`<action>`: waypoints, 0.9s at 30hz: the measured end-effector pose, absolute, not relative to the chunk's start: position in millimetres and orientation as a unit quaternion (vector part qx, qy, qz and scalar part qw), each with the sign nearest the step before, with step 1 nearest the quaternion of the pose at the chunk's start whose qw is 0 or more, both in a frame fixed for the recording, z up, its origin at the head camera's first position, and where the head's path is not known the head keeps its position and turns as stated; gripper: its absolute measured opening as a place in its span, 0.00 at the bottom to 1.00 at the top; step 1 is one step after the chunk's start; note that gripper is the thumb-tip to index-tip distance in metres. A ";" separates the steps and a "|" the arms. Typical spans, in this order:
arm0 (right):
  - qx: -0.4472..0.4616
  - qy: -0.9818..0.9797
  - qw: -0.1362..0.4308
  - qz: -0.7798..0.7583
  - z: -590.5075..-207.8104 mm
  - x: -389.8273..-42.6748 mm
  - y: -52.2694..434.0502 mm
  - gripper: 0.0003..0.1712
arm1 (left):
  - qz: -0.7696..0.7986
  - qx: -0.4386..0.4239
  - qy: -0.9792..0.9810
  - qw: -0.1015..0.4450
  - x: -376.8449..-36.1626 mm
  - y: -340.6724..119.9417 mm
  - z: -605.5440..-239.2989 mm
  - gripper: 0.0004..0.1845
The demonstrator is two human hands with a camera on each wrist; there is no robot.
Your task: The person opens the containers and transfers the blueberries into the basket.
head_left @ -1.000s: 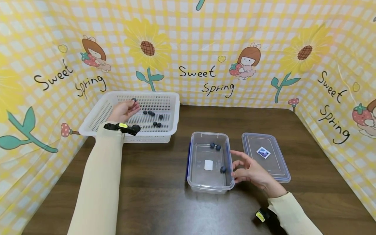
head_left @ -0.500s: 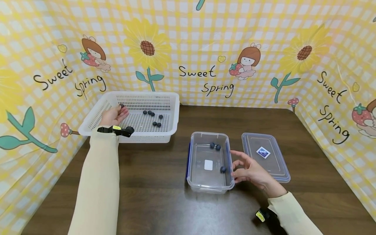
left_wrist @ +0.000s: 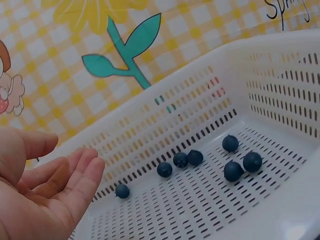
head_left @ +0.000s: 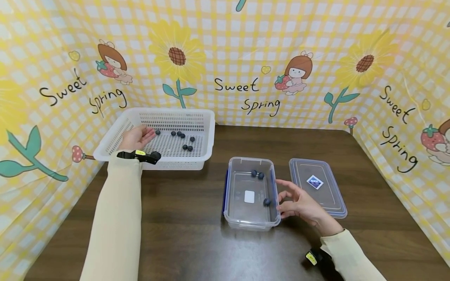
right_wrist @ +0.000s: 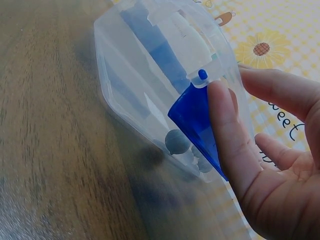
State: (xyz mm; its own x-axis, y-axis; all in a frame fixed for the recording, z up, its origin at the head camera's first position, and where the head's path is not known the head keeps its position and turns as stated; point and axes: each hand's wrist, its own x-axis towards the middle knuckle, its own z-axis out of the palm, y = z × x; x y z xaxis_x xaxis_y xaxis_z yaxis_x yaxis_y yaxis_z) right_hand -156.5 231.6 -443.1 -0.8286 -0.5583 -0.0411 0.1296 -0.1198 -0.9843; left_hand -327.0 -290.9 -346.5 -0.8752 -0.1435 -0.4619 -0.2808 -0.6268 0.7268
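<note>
Reaching into the white basket (head_left: 202,128) near the table's far left corner, the relaxed, empty left hand (head_left: 137,138) hovered beside a loose blueberry (head_left: 158,132), apparently mid-pickup and next needing a gentle pinch, while the right hand (head_left: 302,205) lay flat-fingered against the clear container (head_left: 250,224).

Perforated matt white plastic basket (head_left: 197,128); clear glossy plastic container (head_left: 250,218) with blue clips; smooth transparent lid (head_left: 327,195); dark wood-grain table (head_left: 197,218), slightly glossy; matt blueberries (left_wrist: 252,161).

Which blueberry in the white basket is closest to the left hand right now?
The lone blueberry just off the left hand's fingertips; the other six cluster farther right in the white basket.
</note>
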 end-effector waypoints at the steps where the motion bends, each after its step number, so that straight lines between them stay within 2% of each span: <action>1: -0.172 0.620 0.237 -0.728 -443.3 -156.4 231.5 0.46 | 0.866 -0.244 0.434 0.040 -327.1 -289.4 -345.7 0.29; 8: -0.169 0.622 0.234 -0.727 -442.9 -155.1 231.3 0.46 | 0.854 -0.179 0.484 0.071 -331.5 -267.5 -336.7 0.29; 15: -0.164 0.626 0.233 -0.726 -441.3 -153.9 230.8 0.47 | 0.832 -0.138 0.529 0.095 -338.0 -219.9 -326.6 0.27; 27: -0.154 0.635 0.229 -0.722 -439.2 -154.7 228.5 0.47 | 0.773 -0.054 0.604 0.185 -331.0 -138.4 -329.3 0.25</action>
State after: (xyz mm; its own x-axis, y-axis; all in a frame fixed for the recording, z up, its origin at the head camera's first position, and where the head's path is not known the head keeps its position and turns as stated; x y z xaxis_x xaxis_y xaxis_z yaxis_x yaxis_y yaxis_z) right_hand -154.7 228.5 -439.2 -0.8478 -0.5259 -0.0679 0.1348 -0.0898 -0.9868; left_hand -331.0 -138.4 -329.3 -0.9258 0.2211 -0.3067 -0.3511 -0.2019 0.9143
